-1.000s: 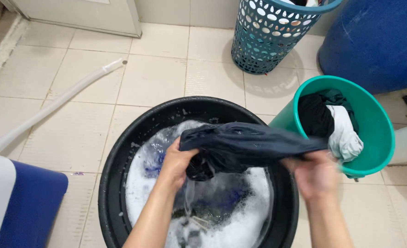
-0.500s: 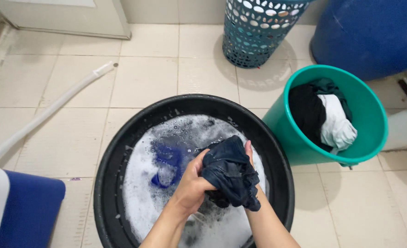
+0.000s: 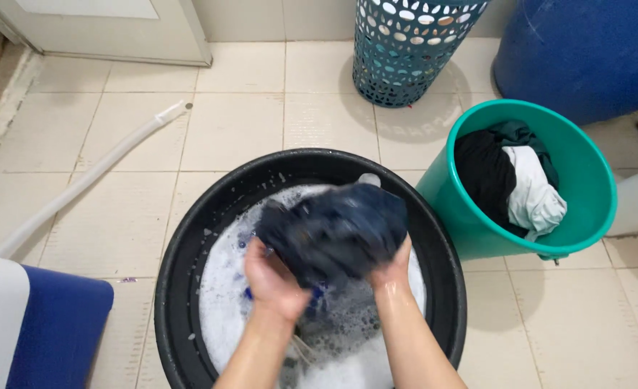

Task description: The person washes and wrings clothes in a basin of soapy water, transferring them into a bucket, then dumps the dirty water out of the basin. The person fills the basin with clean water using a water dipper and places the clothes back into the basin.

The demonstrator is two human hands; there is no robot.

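A wet dark navy garment (image 3: 337, 230) is bunched up above the soapy water of a black round basin (image 3: 189, 238). My left hand (image 3: 274, 279) grips its lower left side. My right hand (image 3: 391, 272) holds its lower right side. Both hands are wet, and the cloth is blurred with motion. White foam and a bit of blue cloth (image 3: 249, 293) show in the water under the garment.
A teal bucket (image 3: 585, 144) at the right holds black, white and green clothes. A teal perforated laundry basket (image 3: 405, 50) and a blue barrel (image 3: 585, 50) stand behind. A white hose (image 3: 88, 176) lies on the tiled floor at left. A blue and white object (image 3: 38, 331) sits at lower left.
The garment was stretched wide between both hands, then squeezed into a tight bundle, and now it is spread a little wider and higher over the basin. The hands moved apart again.
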